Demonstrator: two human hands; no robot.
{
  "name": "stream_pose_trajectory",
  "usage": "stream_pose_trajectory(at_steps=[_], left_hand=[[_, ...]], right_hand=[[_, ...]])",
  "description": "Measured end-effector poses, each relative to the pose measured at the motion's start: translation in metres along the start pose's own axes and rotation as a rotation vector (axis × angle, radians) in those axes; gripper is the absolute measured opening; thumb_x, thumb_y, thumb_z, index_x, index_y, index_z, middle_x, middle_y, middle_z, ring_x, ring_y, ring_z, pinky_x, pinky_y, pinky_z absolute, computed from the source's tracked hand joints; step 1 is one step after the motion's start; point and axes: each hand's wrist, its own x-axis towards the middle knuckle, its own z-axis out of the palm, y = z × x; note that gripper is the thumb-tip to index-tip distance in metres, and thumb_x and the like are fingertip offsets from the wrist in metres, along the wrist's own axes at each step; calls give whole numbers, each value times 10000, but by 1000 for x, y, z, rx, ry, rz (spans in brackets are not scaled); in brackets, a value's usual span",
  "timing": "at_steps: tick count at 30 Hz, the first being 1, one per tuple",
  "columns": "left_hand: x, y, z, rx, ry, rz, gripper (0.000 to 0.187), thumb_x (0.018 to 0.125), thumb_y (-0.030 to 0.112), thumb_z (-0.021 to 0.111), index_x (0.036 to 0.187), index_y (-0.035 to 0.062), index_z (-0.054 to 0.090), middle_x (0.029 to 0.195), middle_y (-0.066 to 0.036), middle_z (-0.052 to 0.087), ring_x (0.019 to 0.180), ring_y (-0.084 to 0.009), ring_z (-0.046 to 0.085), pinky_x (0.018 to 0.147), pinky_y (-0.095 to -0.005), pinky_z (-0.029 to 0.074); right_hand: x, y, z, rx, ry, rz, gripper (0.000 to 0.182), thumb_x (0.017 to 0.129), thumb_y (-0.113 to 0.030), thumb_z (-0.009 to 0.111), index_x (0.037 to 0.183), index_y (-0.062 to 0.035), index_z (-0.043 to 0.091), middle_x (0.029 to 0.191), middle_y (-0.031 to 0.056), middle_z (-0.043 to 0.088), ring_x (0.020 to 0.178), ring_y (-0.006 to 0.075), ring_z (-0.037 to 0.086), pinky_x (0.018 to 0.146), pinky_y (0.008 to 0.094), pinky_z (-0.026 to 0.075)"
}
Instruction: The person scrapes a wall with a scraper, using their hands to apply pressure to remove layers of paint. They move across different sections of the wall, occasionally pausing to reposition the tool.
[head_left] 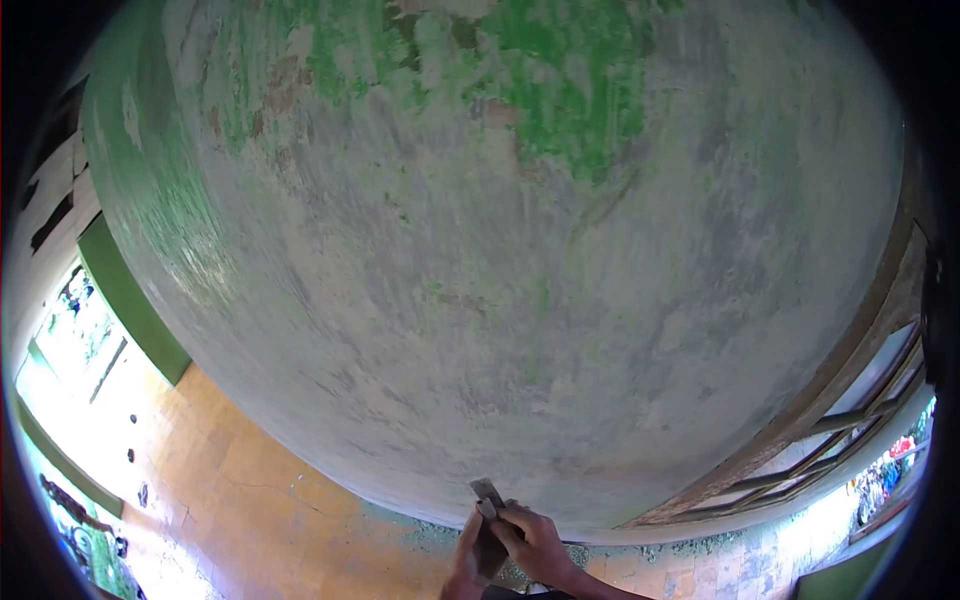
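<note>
Both my hands meet low in the head view, close to the foot of a wall [480, 260] whose green paint is worn down to grey plaster. My right hand [535, 545] grips a scraper [487, 493], its flat blade pressed against the wall near the floor line. My left hand [467, 562] holds the lower part of the same tool, just below and left of the right hand. Only the blade's top end shows; the handle is hidden inside my hands.
An orange tiled floor [250, 500] runs along the wall's base, with paint flakes [440, 535] scattered on it. A bright doorway [70, 340] stands at the left. A wooden window frame [850, 420] with bars borders the wall on the right.
</note>
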Motion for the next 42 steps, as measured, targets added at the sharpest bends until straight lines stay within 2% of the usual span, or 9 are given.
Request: stream_pose_trajectory(at_steps=[7,9,13,17,19,24,32,34,42], left_hand=[[3,4,12,66,93,152,351,1096,323,474,1237,32,610,1092,-155,663,1062,-241,664,937,-415,541],[15,27,18,338,414,420,297,1104,302,463,1114,43,608,914,-103,635,779,-188,677,685,-353,578],[8,118,103,851,344,765,302,1124,324,403,944,102,500,696,38,459,464,-57,413,398,-228,358],[-10,169,221,1279,167,1141,433,1079,282,510,1392,36,341,887,-83,469,750,-133,486,660,-341,451],[-12,180,268,1436,152,1341,477,1056,243,556,1403,15,321,929,-147,487,852,-217,538,819,-401,453],[23,211,329,1505,322,1921,418,1029,219,609,1368,67,418,1080,-223,539,899,-414,663,749,-497,527],[35,200,319,1516,159,2069,329,1010,164,619,1314,45,576,1060,-174,545,786,-378,684,610,-475,559],[26,193,315,1701,175,1784,479,994,112,616,1446,8,497,1023,-185,548,783,-377,681,625,-481,560],[6,197,336,1738,198,1657,619,857,-77,583,1462,49,547,890,-173,605,747,-254,661,671,-387,533]], right_hand=[[-12,0,-8,117,-74,-175,199,963,-98,652,1136,-4,683,1123,196,690,979,390,680,820,405,534],[-13,-12,-33,48,-10,-334,180,938,-23,638,1113,-13,676,1195,192,692,1013,349,703,841,381,550],[2,-44,-104,43,56,-362,227,884,126,543,1051,7,641,1157,168,706,938,235,709,805,344,563],[26,-55,-142,1,243,-702,187,872,95,521,993,32,649,963,179,717,798,257,700,714,329,548],[33,-63,-156,-170,373,-774,164,869,90,531,944,21,659,900,155,713,751,251,693,684,316,532],[42,-62,-168,-183,315,-748,176,1001,-48,533,889,54,623,838,143,677,765,236,710,700,353,570],[42,-55,-167,-182,314,-753,204,1012,-79,535,887,56,624,848,146,676,766,237,712,700,352,572],[42,-56,-164,-150,369,-727,113,875,53,562,852,-3,657,820,111,714,736,239,697,675,317,531],[39,-56,-159,-113,371,-685,109,884,52,553,825,2,630,813,113,711,736,237,709,686,313,539]])
